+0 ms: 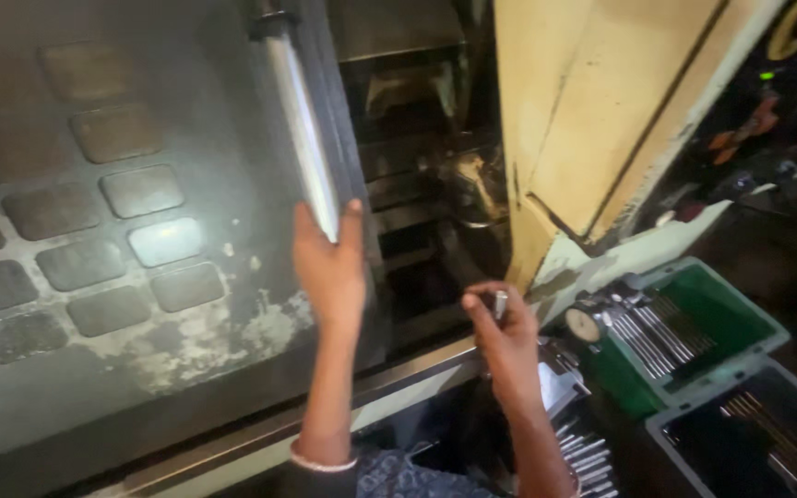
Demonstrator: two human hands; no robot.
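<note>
Now the left hand (329,267) wraps its fingers round the door handle (304,134); the right hand (502,332) pinches a small metal pin (500,303), likely stiff, light, slippery, near the green bin (740,318).

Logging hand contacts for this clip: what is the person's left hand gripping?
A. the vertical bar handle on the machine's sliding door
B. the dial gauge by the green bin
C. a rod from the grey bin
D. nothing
A: the left hand has its grip around the lower end of the pale bar handle on the door.
</note>
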